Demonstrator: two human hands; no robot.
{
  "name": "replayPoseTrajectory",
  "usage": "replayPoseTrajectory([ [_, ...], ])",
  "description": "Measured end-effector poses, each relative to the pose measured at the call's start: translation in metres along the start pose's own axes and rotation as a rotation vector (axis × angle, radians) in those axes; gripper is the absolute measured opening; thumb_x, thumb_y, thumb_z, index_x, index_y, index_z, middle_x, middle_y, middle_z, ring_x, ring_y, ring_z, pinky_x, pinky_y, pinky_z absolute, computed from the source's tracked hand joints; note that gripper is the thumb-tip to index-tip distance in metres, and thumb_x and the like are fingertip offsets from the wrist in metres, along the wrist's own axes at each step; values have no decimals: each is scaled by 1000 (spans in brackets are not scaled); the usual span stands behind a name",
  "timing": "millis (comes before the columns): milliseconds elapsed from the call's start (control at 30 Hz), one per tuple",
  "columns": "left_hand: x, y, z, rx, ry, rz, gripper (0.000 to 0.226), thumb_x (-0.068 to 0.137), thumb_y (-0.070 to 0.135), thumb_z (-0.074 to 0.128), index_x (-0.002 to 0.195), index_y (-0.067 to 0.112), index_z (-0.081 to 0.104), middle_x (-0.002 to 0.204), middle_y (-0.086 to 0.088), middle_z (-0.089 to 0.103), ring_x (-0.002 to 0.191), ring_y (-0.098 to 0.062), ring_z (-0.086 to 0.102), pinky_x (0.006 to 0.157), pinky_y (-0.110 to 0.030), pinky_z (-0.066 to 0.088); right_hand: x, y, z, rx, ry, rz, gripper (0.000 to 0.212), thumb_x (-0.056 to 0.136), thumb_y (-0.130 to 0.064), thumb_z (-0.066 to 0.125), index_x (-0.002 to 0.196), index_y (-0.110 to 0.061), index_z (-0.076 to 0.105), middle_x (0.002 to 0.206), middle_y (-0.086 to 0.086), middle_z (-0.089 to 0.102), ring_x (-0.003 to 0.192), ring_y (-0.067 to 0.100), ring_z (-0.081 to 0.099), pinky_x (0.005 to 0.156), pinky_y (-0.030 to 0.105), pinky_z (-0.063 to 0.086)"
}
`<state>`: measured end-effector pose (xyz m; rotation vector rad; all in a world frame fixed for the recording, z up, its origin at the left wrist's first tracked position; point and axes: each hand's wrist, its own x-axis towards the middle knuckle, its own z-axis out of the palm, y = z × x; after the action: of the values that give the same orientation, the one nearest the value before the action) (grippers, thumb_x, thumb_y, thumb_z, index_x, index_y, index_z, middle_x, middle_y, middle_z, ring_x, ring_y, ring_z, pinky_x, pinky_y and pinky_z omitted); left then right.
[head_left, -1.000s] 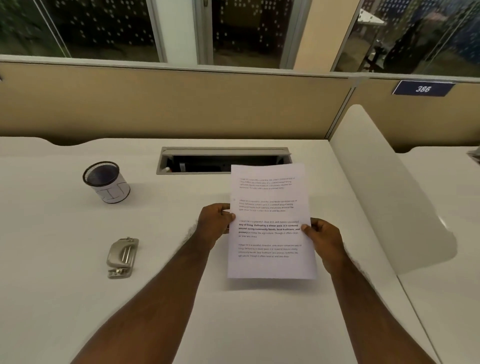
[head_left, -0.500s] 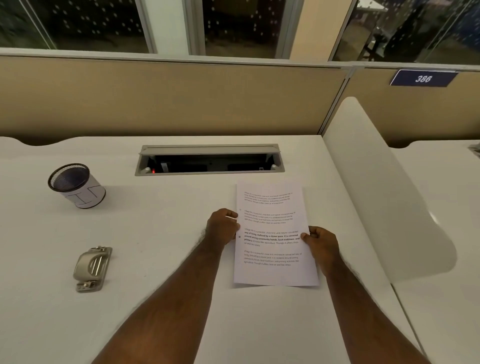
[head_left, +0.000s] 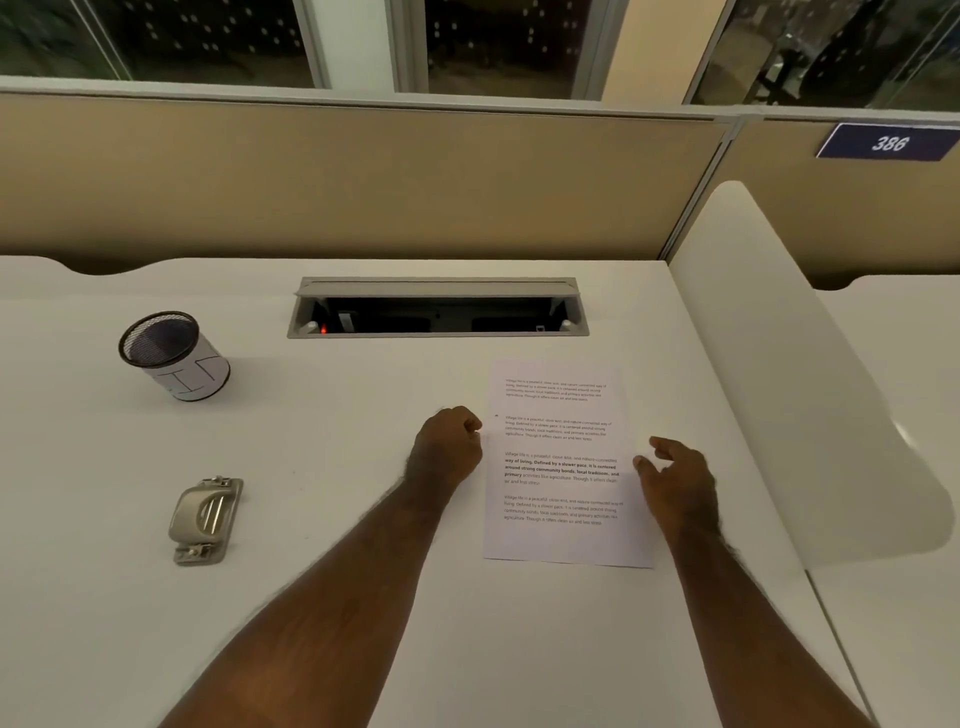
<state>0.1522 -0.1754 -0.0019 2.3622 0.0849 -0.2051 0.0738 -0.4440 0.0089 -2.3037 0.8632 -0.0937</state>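
White laminate desk (head_left: 93, 623) fills most of the view and runs back to a beige fabric partition (head_left: 363, 182), with dark windows (head_left: 208, 41) above it. A white curved divider (head_left: 779, 389) stands along the desk's right edge and separates it from the neighbouring desk. Set into the desk near the partition is a grey cable hatch (head_left: 439, 312) with its lid raised; a small red light shows inside at its left end.

The printed sheet of paper (head_left: 563, 441) lies flat on the desk, in front of the hatch's right half and near the divider. It faces up, with four blocks of text, and its long edges run away from the person.

Both bare forearms reach in from the bottom of the frame. The left hand (head_left: 447, 447) sits just beside the sheet's left edge, its fingers curled into a fist that holds nothing. The right hand (head_left: 680, 478) is at the sheet's right edge with its fingers loosely spread and its thumb apart, gripping nothing. I cannot tell whether its fingertips touch the paper.

Well apart to the left stands a black mesh pen cup (head_left: 179, 358) wrapped in white paper. Nearer the person, a metal hole punch (head_left: 207, 519) lies on the desk. A blue number plate (head_left: 889, 142) reading 386 hangs on the far right panel.
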Motion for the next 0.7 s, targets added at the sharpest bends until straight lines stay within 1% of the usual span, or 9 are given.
replayPoseTrajectory([
  [67, -5, -7, -8, 9, 20, 40, 20, 87, 7, 56, 100, 11, 70, 106, -5, 69, 101, -22, 63, 82, -22, 42, -8, -10, 0, 3, 6, -38, 35, 86, -28, 66, 120, -22, 63, 123, 7, 60, 105, 29, 63, 92, 44, 52],
  [167, -14, -22, -22, 5, 55, 84, 20, 85, 6, 57, 99, 13, 70, 104, -4, 69, 97, -21, 64, 83, -27, 48, -25, -28, 7, 29, -5, -109, 32, 88, -25, 64, 120, -20, 64, 124, 7, 59, 103, 26, 64, 88, 39, 52],
  [233, -21, -35, -32, 20, 87, 98, 21, 84, 7, 57, 97, 16, 70, 102, -1, 69, 94, -21, 64, 80, -29, 49, -38, -40, 16, 52, -19, -169, 29, 89, -22, 64, 118, -20, 64, 123, 7, 60, 101, 23, 64, 86, 38, 53],
  [400, -36, -76, -68, 77, 177, 96, 21, 83, 9, 57, 96, 21, 69, 99, 3, 67, 92, -21, 63, 77, -32, 51, -73, -69, 57, 94, -79, -334, 27, 86, -18, 65, 113, -21, 66, 116, 2, 64, 102, 20, 63, 90, 41, 53],
  [500, -42, -103, -96, 136, 222, 86, 22, 82, 8, 59, 97, 21, 69, 99, 2, 68, 90, -24, 63, 76, -34, 52, -97, -87, 84, 112, -132, -415, 26, 84, -14, 67, 110, -20, 67, 111, 0, 66, 100, 19, 63, 89, 40, 53],
  [600, -45, -135, -122, 295, 309, 115, 24, 76, 4, 61, 92, 19, 72, 89, -3, 68, 81, -32, 65, 70, -40, 52, -123, -105, 113, 113, -204, -487, 27, 83, -16, 67, 108, -24, 67, 108, -5, 66, 100, 18, 60, 90, 40, 51],
  [700, -46, -162, -145, 553, 310, 118, 33, 70, 3, 64, 93, 24, 74, 84, -2, 65, 76, -31, 62, 68, -40, 44, -148, -121, 139, 65, -311, -567, 26, 84, -17, 64, 109, -24, 67, 111, -7, 65, 107, 19, 58, 93, 32, 47],
])
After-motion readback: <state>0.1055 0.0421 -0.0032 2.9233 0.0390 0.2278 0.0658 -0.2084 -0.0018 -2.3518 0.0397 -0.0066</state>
